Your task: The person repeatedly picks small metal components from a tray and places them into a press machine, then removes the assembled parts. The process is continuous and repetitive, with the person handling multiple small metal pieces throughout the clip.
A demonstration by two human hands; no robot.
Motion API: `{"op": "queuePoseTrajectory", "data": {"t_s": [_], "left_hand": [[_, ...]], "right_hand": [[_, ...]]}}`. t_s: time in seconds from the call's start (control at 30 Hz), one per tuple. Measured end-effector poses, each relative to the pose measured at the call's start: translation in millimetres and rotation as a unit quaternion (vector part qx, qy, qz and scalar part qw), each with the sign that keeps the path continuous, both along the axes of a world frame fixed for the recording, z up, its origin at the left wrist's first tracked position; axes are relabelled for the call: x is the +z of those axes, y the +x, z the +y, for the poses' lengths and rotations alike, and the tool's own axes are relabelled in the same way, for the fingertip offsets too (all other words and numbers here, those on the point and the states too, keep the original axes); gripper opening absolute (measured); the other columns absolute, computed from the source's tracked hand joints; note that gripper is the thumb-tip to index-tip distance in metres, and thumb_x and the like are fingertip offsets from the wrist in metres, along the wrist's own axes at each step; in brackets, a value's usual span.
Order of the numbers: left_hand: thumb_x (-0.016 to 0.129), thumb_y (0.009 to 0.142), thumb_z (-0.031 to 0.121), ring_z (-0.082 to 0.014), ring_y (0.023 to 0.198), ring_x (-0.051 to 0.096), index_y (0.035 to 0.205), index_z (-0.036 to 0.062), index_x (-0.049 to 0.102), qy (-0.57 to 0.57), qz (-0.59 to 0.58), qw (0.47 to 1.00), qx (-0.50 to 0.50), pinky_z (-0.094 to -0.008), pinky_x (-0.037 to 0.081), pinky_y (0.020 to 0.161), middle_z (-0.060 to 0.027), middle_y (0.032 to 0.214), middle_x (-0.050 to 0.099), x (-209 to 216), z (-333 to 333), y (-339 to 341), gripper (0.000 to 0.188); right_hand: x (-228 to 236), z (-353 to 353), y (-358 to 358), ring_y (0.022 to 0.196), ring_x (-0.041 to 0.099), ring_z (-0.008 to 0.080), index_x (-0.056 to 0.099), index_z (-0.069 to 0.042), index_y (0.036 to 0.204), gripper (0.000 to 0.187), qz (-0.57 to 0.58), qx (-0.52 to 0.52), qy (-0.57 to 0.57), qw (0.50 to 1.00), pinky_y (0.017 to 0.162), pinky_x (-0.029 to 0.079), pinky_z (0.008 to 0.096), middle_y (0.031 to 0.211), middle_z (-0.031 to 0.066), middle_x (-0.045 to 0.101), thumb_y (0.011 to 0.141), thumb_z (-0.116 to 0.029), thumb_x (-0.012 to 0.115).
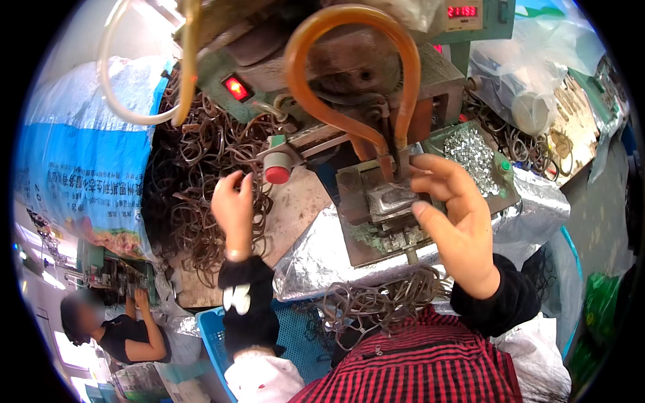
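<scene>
My right hand [462,225] is at the metal fixture [393,201] of a bench machine. Its thumb and fingers are apart, the fingertips close to the right side of the block, and I see nothing held between them. A rounded metal piece [395,197] lies on top of the fixture. My left hand [233,209] is raised beside a large heap of thin, dark metal loops [201,154]. Its fingers are bent, with a gap between the tips and nothing visible in them. Just right of it is a red push button [276,168] on a grey housing.
An orange hose [295,60] arches down to the fixture. Silver chips [470,158] fill a tray to the right. More loops [376,295] lie at my lap above a blue basket [213,336]. A blue-and-white sack [87,161] stands left; another person [127,329] works beyond.
</scene>
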State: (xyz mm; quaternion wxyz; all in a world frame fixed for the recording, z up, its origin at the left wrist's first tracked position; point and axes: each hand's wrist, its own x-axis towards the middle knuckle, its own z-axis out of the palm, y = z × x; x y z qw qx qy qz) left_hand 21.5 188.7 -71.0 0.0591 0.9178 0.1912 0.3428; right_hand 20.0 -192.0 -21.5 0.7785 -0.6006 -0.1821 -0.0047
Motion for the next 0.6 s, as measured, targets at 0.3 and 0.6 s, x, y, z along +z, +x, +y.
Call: {"op": "queuePoseTrajectory", "data": {"t_s": [0.3, 0.6], "left_hand": [[0.072, 0.085, 0.012, -0.0115, 0.065, 0.06, 0.086, -0.0037, 0.072, -0.292, 0.002, 0.952, -0.091, -0.0299, 0.048, 0.061, -0.0057, 0.072, 0.067, -38, -12, 14, 0.016], [0.07, 0.077, 0.015, -0.0232, 0.081, 0.053, 0.109, 0.0204, 0.074, 0.319, 0.1, 0.934, -0.123, -0.0357, 0.039, 0.073, -0.0029, 0.087, 0.058, 49, -19, -29, 0.033]], "right_hand": [[-72, -67, 19, 0.108, 0.06, 0.0126, 0.059, 0.003, 0.125, 0.033, 0.054, -0.119, -0.031, 0.991, 0.097, 0.045, 0.0268, 0.117, 0.0068, 0.066, 0.091, 0.002, 0.058], [-71, -64, 39, 0.094, 0.058, 0.0073, 0.065, 0.001, 0.114, 0.022, 0.041, -0.09, -0.082, 0.992, 0.085, 0.044, 0.0216, 0.103, 0.0015, 0.067, 0.093, 0.0, 0.06]]}}
